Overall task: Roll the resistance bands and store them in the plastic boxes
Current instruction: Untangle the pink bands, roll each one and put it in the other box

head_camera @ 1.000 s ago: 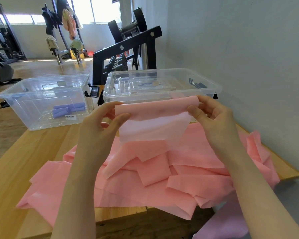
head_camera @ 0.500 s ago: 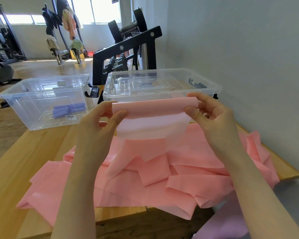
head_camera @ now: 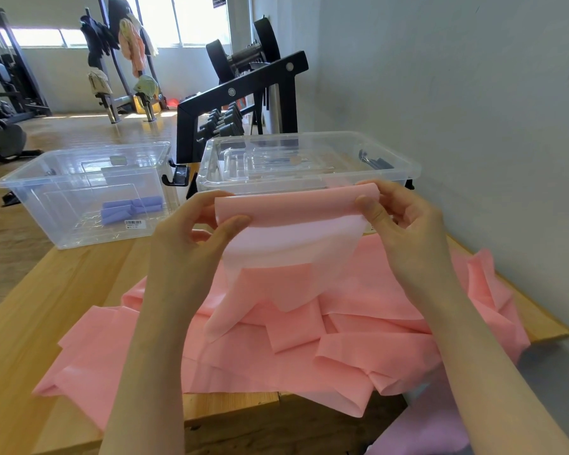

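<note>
Pink resistance band (head_camera: 293, 208), its leading end folded over into the start of a roll, held up above the counter (head_camera: 46, 310). The left hand (head_camera: 191, 231) pinches the left end of the fold between thumb and fingers; the right hand (head_camera: 398, 218) pinches the right end likewise. The long axis of the forming roll runs left to right, level between the two hands and square to the line of sight, so neither hand is nearer than the other. The unrolled remainder hangs from the fold and lies in loose pleats on the counter below and toward the person. Two clear plastic boxes stand at the far edge: the left box (head_camera: 79, 165) holds purple rolled bands (head_camera: 130, 208), while the right box (head_camera: 309, 165), directly behind the fold, appears to hold only clear inserts. Judged stage: early rolling; the next turns must wind toward the hanging length, away from the boxes.
</note>
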